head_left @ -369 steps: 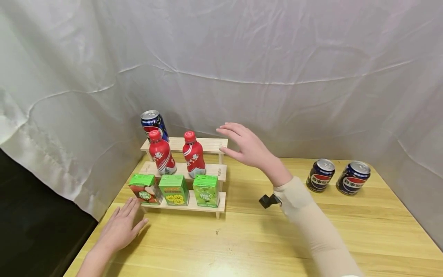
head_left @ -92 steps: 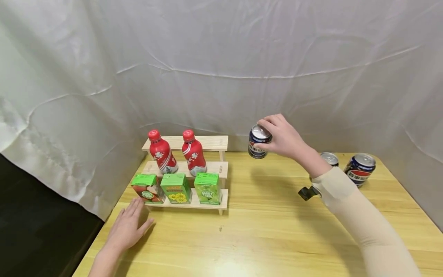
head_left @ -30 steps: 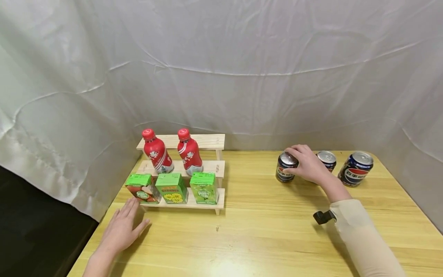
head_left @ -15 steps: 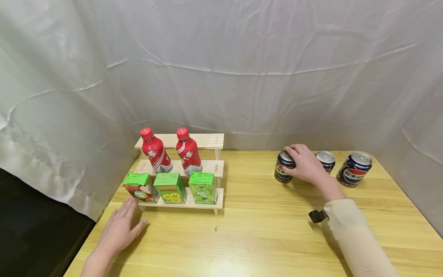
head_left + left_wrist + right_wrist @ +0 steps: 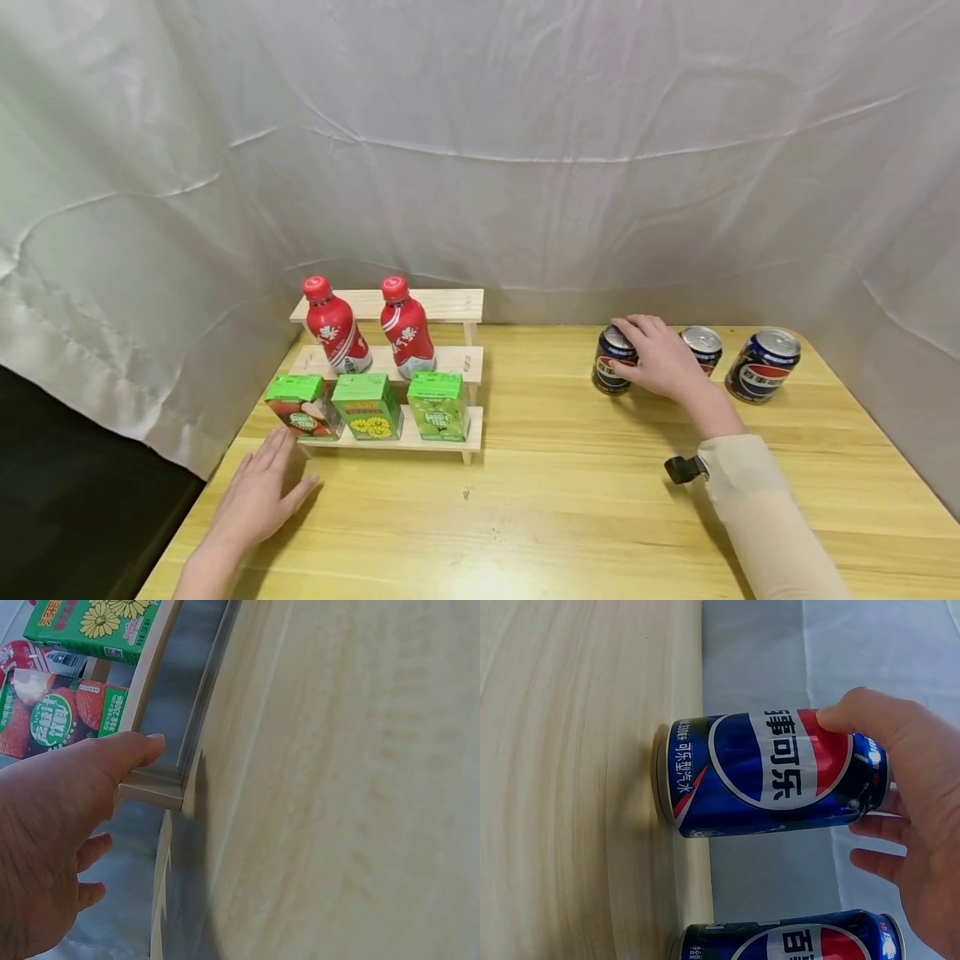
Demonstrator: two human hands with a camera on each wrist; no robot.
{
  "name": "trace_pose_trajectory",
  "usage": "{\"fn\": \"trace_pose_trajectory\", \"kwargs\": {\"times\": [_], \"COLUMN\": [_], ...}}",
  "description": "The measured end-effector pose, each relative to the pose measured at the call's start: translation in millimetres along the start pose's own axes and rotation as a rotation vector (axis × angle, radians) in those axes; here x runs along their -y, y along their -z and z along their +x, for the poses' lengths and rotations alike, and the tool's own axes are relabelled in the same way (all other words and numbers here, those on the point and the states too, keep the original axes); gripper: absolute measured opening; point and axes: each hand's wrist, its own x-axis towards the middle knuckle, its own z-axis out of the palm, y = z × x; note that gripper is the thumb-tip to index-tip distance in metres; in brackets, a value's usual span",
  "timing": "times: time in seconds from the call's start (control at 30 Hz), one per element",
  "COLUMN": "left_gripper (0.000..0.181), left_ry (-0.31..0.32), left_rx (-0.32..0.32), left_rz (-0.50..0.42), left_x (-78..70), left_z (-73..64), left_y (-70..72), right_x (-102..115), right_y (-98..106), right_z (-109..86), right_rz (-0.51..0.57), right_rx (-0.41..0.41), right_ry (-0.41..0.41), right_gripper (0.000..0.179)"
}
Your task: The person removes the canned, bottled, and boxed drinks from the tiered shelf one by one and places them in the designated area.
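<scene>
My right hand (image 5: 663, 362) grips a blue cola can (image 5: 611, 375) near its top. The can stands upright on the wooden table, and the right wrist view shows the thumb on the label of the cola can (image 5: 735, 780) with fingers behind it. My left hand (image 5: 255, 500) lies with fingers extended by the front left corner of a three-tier wooden rack (image 5: 431, 447). In the left wrist view its thumb lies at the corner of the rack (image 5: 154, 787); whether it presses there I cannot tell.
Two more cola cans, a middle one (image 5: 703, 342) and a right one (image 5: 763, 367), stand right of the gripped can. The rack bears two red bottles (image 5: 335, 333) (image 5: 407, 333) and three juice boxes (image 5: 303, 410) (image 5: 367, 408) (image 5: 438, 408). Grey cloth (image 5: 555, 225) hangs behind.
A can stood on the rack's top tier at first. My right hand then carried it through the air to the right and lowered it to the table beside the others. My left hand stayed put.
</scene>
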Motion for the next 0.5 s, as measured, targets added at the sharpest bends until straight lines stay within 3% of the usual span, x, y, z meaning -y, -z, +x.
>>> {"fn": "trace_pose_trajectory", "kwargs": {"times": [0.27, 0.5], "left_gripper": [0.09, 0.091], "left_ry": [-0.008, -0.007], "left_rx": [-0.006, 0.021], "left_rz": [-0.004, 0.023], "left_x": [-1.5, -2.1], "left_z": [-0.9, 0.1], "left_y": [2.8, 6.0], "right_x": [4.0, 9.4], "right_y": [6.1, 15.2], "right_z": [-8.4, -13.6], "right_rz": [0.024, 0.028], "right_rx": [-0.002, -0.112], "right_ry": [-0.021, 0.029], "right_gripper": [0.077, 0.073]}}
